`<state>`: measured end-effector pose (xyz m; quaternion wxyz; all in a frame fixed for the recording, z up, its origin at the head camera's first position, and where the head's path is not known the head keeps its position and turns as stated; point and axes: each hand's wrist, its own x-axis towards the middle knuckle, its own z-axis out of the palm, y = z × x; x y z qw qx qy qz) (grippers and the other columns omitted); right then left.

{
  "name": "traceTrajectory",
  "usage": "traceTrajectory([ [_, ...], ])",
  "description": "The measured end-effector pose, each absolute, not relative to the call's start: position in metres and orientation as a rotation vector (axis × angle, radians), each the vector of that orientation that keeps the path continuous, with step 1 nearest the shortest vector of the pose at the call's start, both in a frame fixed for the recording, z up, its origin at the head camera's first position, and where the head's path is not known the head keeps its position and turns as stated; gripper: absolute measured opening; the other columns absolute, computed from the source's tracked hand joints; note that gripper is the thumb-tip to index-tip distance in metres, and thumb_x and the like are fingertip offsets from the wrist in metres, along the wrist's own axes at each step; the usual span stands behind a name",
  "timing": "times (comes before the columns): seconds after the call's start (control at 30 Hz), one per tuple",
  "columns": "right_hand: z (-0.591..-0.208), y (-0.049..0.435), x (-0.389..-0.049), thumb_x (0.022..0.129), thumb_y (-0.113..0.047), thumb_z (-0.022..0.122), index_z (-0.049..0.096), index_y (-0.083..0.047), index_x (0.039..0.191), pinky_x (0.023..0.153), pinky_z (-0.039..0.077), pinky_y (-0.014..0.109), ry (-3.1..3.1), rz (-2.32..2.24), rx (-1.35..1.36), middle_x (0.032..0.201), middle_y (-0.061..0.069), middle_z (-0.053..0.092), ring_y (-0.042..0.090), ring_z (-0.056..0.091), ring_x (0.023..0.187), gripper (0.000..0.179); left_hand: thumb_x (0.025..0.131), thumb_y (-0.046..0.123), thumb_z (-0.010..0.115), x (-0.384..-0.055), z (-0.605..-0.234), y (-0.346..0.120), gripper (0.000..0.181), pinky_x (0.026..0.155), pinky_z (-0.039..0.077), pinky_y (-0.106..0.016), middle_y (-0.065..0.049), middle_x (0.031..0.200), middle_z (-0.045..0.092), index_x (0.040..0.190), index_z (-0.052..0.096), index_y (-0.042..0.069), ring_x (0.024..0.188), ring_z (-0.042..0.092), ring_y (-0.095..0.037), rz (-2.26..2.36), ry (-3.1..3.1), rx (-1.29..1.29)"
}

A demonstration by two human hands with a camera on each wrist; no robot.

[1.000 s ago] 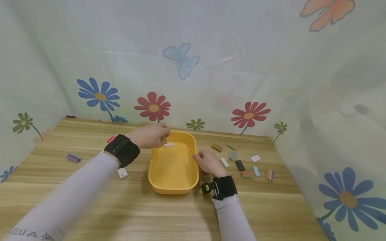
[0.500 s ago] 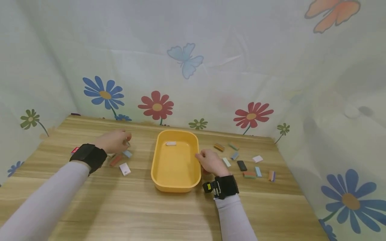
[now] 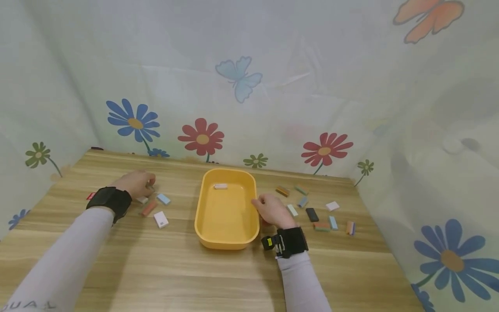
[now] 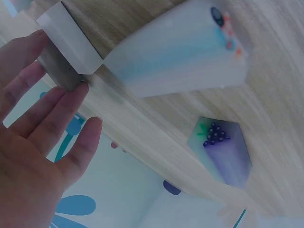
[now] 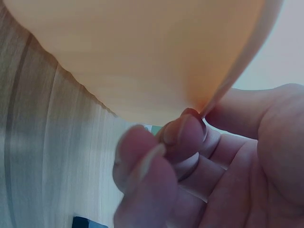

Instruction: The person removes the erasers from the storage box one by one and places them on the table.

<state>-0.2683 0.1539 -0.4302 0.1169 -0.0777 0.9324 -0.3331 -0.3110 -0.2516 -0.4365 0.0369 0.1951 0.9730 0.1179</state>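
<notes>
My left hand (image 3: 134,183) is at the left of the table, above a loose group of erasers. In the left wrist view, its thumb and fingers pinch a small white-and-grey eraser (image 4: 71,40). Beside it lie a pale eraser (image 3: 142,199), a reddish-brown eraser (image 3: 149,208), a light blue eraser (image 3: 163,199) and a white eraser (image 3: 160,219). My right hand (image 3: 273,211) grips the right rim of a yellow plastic bin (image 3: 227,245), thumb on one side of the wall and fingers curled on the other (image 5: 190,137). One white eraser (image 3: 220,186) lies inside the bin.
Right of the bin are several scattered erasers, among them a black one (image 3: 312,214), a white one (image 3: 332,206) and an orange-green one (image 3: 321,226). A purple-green eraser (image 4: 225,154) with a grape print lies left of my left hand. A flowered curtain (image 3: 273,108) borders the wooden table.
My left hand has moved from over the bin to the erasers at the left, then slightly farther left. The white eraser stays inside the bin. My right hand keeps its hold on the rim.
</notes>
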Motion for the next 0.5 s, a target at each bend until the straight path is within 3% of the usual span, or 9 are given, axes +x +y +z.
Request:
traceTrajectory([
  [0.5, -0.4301, 0.1532, -0.2688, 0.091, -0.032, 0.044, 0.052, -0.004, 0.079, 0.047, 0.047, 0.036, 2.691, -1.009, -0.172, 0.059, 0.006, 0.049, 0.018, 0.047, 0.042, 0.032, 0.072, 0.009, 0.068, -0.3155, -0.4387, -0.2493, 0.015, 0.056, 0.037, -0.034, -0.001, 0.064, 0.049, 0.077, 0.055, 0.005, 0.060, 0.044, -0.019, 0.285, 3.015, 0.591],
])
